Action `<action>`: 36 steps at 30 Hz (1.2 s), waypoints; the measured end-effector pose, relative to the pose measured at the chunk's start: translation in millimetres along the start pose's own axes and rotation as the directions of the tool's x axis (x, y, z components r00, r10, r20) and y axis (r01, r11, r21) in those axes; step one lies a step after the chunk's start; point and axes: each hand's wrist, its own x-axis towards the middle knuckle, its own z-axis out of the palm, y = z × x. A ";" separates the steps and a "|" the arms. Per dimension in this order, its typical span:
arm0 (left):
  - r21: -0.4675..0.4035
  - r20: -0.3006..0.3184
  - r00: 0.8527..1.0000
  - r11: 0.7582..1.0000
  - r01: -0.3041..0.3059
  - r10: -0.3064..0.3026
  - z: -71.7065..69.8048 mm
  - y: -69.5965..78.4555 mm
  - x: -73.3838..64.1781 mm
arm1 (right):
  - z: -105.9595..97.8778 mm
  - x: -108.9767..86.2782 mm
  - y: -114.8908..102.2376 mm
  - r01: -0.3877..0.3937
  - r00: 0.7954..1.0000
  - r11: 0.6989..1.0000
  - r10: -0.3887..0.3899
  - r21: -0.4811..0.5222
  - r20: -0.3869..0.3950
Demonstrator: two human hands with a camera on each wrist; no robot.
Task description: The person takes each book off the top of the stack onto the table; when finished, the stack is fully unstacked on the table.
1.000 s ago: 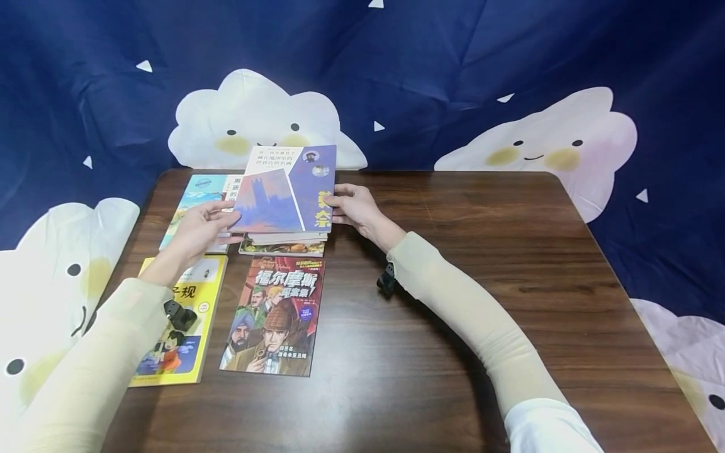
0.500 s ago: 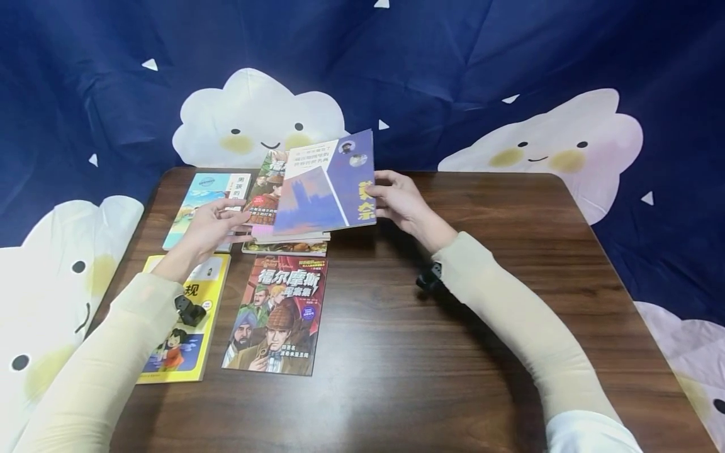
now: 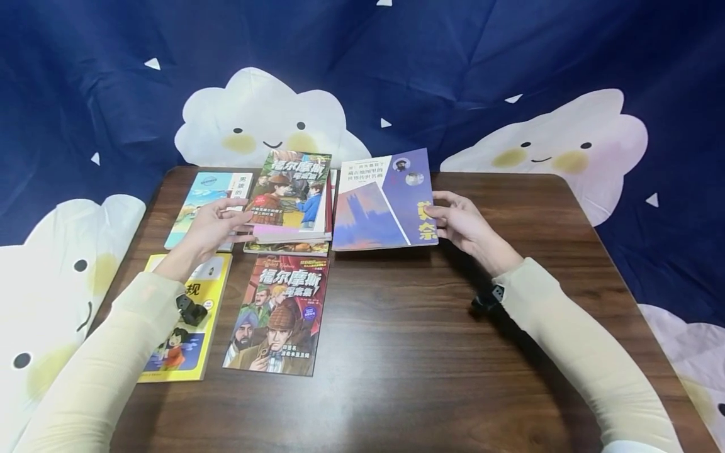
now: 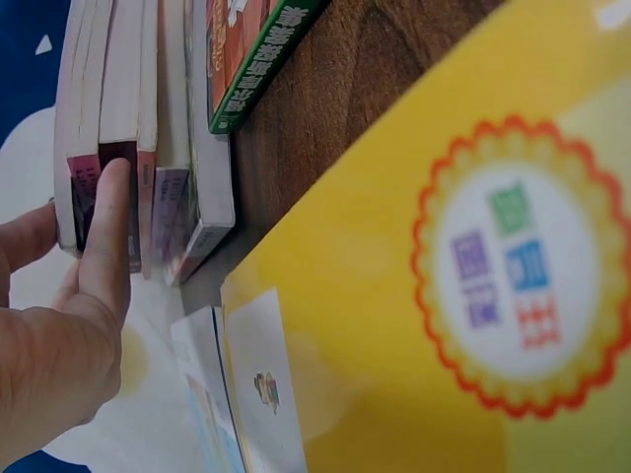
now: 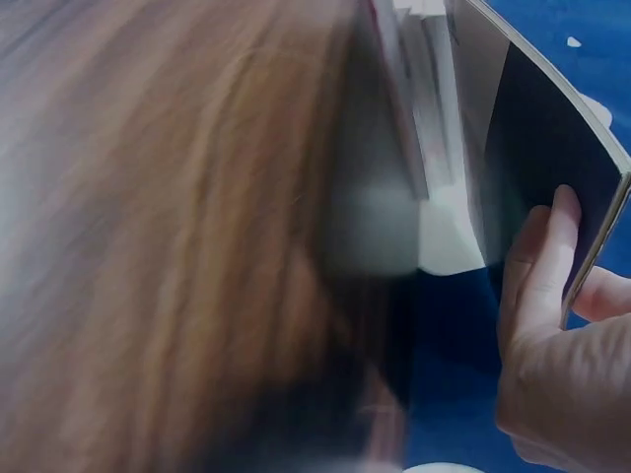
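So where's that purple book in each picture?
Head: the purple book is just right of centre, pinched by the right hand.
Left wrist: not in it.
Right wrist: upper right, its dark underside showing.
Shared landmark: the wooden table, in all three.

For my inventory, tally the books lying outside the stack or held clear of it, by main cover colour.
Yellow book: 1
Light blue book: 1
Purple-and-white book, held in the right hand: 1
Red-and-brown detective book: 1
Total: 4, leaving out the stack
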 end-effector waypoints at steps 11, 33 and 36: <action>-0.019 0.011 1.000 1.000 -0.001 0.001 0.3 -0.3 -0.3 | -12.6 13.9 22.9 -0.055 0.998 0.994 0.055 -0.096 -0.001; 0.106 0.007 1.000 0.994 -0.011 0.010 8.3 -1.4 7.3 | 58.7 40.6 18.1 0.114 0.993 0.927 -0.108 -0.358 0.038; 0.106 0.013 1.000 0.994 -0.030 0.028 8.4 -1.2 6.7 | 81.6 49.0 19.2 0.082 0.996 0.953 -0.072 -0.291 0.045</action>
